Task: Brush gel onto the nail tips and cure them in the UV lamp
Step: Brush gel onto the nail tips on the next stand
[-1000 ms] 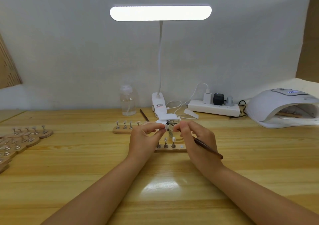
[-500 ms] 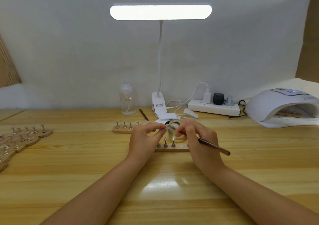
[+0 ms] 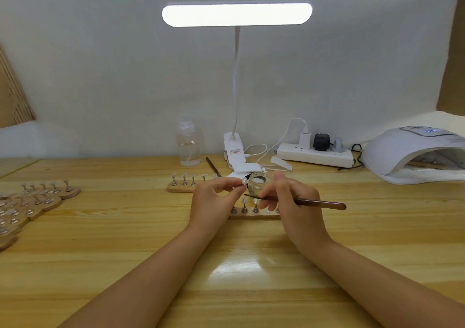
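The left hand [image 3: 212, 201] pinches a nail tip [image 3: 243, 181] just above the surface [image 3: 125, 239]; the right hand [image 3: 289, 201] grips a brush [image 3: 319, 203], bristles pointing left, just below the tip; UV lamp [image 3: 412, 151] far right

Tabletop [image 3: 100, 252]: honey-yellow wood w/ darker grain streaks, pale glare patch near centre. Wall [image 3: 100, 63]: flat grey-white. Desk lamp [image 3: 236, 15]: white stem & clip, bar glowing bright white. UV lamp [image 3: 407, 151]: white shell, small blue-lit display on top, dark opening. Power strip [image 3: 314, 155]: white, w/ one white, one black, one grey plug. Bottle [image 3: 187, 143]: clear, colourless. Gel jar [image 3: 260, 180]: clear glass. Brush [image 3: 319, 203]: reddish-brown handle, dark tip. Nail tip [image 3: 243, 181] at left-hand grip: whitish, translucent. Tip stands [image 3: 181, 189]: light tan wood, silver-grey metal pegs. Board at far left [image 3: 12, 96]: tan brown.
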A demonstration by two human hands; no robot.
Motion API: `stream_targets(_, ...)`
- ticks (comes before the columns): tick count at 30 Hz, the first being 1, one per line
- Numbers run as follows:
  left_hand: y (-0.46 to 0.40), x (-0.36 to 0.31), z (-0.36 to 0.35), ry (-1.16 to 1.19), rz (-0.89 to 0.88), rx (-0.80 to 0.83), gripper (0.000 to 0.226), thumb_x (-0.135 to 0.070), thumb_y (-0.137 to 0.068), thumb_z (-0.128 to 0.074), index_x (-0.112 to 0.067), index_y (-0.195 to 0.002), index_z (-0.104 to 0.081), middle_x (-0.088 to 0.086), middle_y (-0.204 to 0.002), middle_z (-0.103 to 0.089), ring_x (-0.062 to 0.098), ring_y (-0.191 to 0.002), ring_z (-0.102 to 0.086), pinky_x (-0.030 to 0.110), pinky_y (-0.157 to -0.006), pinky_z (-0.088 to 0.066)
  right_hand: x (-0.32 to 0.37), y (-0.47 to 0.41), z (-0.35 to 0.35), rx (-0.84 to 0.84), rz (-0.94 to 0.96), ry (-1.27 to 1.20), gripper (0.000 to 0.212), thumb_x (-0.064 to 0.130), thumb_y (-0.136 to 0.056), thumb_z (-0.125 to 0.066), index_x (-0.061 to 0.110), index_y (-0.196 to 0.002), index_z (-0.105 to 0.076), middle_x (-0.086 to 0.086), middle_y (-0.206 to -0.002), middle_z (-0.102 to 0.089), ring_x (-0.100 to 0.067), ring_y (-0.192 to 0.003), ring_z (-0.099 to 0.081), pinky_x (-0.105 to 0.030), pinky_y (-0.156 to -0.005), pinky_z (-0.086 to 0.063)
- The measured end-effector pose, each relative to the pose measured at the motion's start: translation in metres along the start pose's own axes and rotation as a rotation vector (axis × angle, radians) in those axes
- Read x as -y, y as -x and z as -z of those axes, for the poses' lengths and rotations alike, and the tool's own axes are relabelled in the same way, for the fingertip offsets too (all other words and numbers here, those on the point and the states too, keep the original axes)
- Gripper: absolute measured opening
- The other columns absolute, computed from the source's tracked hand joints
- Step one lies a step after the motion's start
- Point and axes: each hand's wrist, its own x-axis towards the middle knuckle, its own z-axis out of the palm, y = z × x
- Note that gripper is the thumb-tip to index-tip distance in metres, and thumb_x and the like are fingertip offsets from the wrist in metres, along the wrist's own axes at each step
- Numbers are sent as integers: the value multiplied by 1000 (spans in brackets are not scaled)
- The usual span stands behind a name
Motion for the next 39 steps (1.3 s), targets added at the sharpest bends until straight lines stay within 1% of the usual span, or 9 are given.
stream_targets(4,0,-1,0,5,-11,11,27,-8,-72,-75,-34,-69,-67,-23,-67,-64,-10,-68,-59,3,-66,-44,0,-1,1,-8,74,97,33,36,-95,-41,31,-69,-61,10,-71,-66,0,-62,-59,-9,-54,-41)
stream_targets(9,0,0,0,11,1,8,26,-8,-72,-74,-32,-68,-67,-22,-68,-64,-11,-68,-58,1,-65,-42,2,1,0,-24,-22,-37,41,48,-82,-40,22,-61,-64,5,-53,-65,-1,-47,-57,-10,-49,-42)
stream_targets(12,-1,2,0,-6,10,5,28,-9,-73,-75,-36,-66,-66,-25,-65,-63,-8,-71,-58,2,-68,-41,2,1,1,-36,10,2,38,41,-93,-43,27,-64,-63,7,-59,-66,2,-52,-58,-9,-52,-41)
stream_targets(18,0,1,0,-56,-81,-14,28,-10,-73,-74,-35,-66,-63,-18,-73,-64,-1,-80,-56,1,-69,-37,0,-1,1,-43,1,44,36,32,-95,-40,29,-67,-62,12,-63,-67,3,-54,-57,-10,-52,-41)
stream_targets(21,0,0,0,-63,-63,-18,25,-14,-73,-74,-35,-67,-62,-19,-72,-63,-3,-81,-57,4,-72,-40,-1,-1,1,-39,15,76,34,30,-95,-41,31,-68,-61,12,-66,-67,3,-56,-57,-10,-53,-41)
stream_targets(25,1,-1,0,-78,-49,7,22,-12,-75,-73,-31,-69,-63,-16,-73,-63,0,-80,-59,12,-76,-44,-2,-1,1,5,82,166,34,22,-97,-42,34,-70,-59,9,-65,-64,4,-58,-57,-10,-54,-42)
stream_targets(31,1,-2,0,-81,-41,-11,23,-11,-74,-73,-29,-67,-62,-17,-70,-61,0,-77,-55,2,-68,-38,-3,1,1,-1,32,80,37,33,-94,-43,28,-63,-63,8,-56,-65,1,-50,-57,-9,-52,-41)
stream_targets(34,1,-2,0,-89,-45,-8,24,-10,-74,-74,-30,-67,-62,-19,-70,-61,0,-77,-55,3,-68,-39,-3,-1,1,2,71,154,33,29,-95,-42,33,-68,-60,11,-65,-65,3,-58,-58,-10,-54,-42)
stream_targets(39,1,-1,0,-99,-37,-12,24,-10,-74,-73,-31,-67,-61,-18,-70,-61,0,-77,-55,1,-68,-37,-5,1,1,29,17,116,37,24,-95,-44,29,-63,-63,6,-57,-65,1,-52,-58,-11,-53,-43)
